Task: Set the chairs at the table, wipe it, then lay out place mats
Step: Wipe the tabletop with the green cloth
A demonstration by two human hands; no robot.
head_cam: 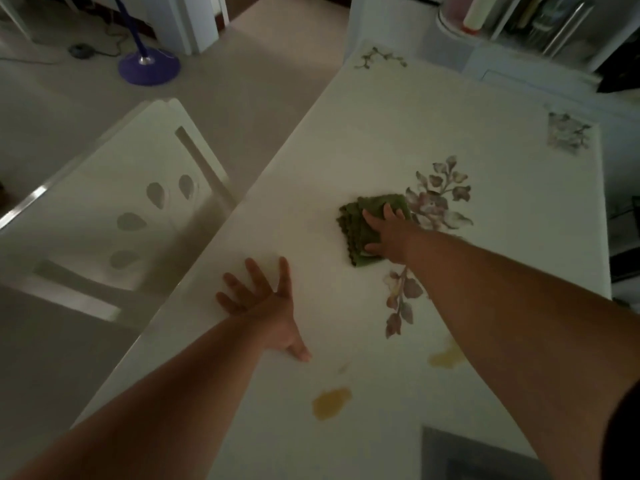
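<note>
A white table [398, 126] with printed flower patterns fills the middle and right of the head view. A folded green cloth [363, 220] lies near the table's middle, and my right hand [386, 237] presses flat on top of it. Nearer the left edge, my left hand [263, 299] rests flat on the tabletop with its fingers spread, holding nothing. Two yellow stains mark the near part of the table: a yellow stain [331, 402] and a paler stain [446, 356]. A white chair [114, 209] with leaf-shaped cut-outs stands against the table's left side.
A purple fan base [149, 65] with its pole stands on the floor at the far left, a cable beside it. White cabinets [519, 36] and shelves crowd the table's far right end. A grey rectangular thing [478, 455] lies at the table's near edge.
</note>
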